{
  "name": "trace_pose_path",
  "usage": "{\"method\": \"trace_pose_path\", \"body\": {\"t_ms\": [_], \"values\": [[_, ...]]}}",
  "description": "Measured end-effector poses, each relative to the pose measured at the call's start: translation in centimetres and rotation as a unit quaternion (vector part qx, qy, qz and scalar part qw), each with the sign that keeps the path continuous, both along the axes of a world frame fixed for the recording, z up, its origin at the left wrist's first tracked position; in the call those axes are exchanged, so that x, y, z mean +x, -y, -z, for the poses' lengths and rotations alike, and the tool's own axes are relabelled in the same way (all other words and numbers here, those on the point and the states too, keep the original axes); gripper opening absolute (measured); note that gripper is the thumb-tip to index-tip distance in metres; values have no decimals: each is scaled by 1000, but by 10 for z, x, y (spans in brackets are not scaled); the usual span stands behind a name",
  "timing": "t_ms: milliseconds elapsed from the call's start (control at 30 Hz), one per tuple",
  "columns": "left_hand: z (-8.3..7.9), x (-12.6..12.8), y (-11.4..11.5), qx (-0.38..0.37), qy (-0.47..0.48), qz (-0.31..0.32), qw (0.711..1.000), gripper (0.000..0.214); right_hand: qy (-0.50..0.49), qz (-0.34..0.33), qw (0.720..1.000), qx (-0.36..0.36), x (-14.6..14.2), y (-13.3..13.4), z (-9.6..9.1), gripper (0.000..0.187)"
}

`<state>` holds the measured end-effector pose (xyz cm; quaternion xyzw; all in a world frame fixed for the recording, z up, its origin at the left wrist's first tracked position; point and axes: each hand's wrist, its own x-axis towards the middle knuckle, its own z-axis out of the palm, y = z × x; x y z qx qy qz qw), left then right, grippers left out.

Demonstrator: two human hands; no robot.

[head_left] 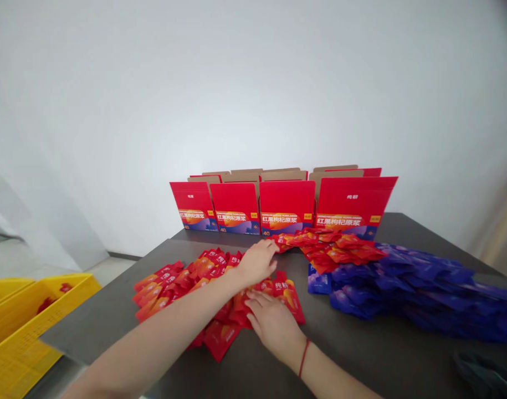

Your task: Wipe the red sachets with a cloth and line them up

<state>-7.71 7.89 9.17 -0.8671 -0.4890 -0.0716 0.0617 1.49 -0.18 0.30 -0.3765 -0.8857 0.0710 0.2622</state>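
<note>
My left hand point(257, 261) reaches over the middle of the table, thumb apart from its slightly bent fingers. Its fingertips are by the near left end of a heap of red pouches point(336, 247) in front of the boxes; I see nothing held in it. Below it, my right hand point(278, 327), with a red cord at the wrist, rests with spread fingers on red pouches point(288, 293). These belong to a spread of overlapping red pouches point(162, 285) that runs leftward under my left forearm. Part of that spread is hidden by my arms.
Open red cartons point(286, 199) stand in rows at the back, flaps up, against a white wall. A long pile of blue pouches point(403, 288) covers the right side. Yellow crates point(49, 310) stand at the left beyond the table edge. A dark object point(486, 377) lies front right.
</note>
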Motion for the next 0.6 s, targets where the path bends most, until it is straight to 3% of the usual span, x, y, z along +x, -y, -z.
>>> {"method": "trace_pose_path", "body": {"t_ms": [133,167,233,367,500,600], "values": [[7,27,-73,-75,-46,-78,993,77,-7,12,1000,-19,4,18,-4,47],[9,34,-84,-94,-55,-89,990,83,-8,14,1000,-21,7,24,-5,53],[13,47,-98,-126,-68,-102,984,76,-10,15,1000,-24,17,36,-9,62],[11,59,-94,-132,-67,-96,984,37,-2,45,999,-22,54,50,-12,61],[-3,54,-69,-92,-44,-79,992,35,26,123,991,-43,91,42,-8,58],[-21,49,-49,-61,-30,-68,995,34,29,145,987,-58,93,30,0,57]]}}
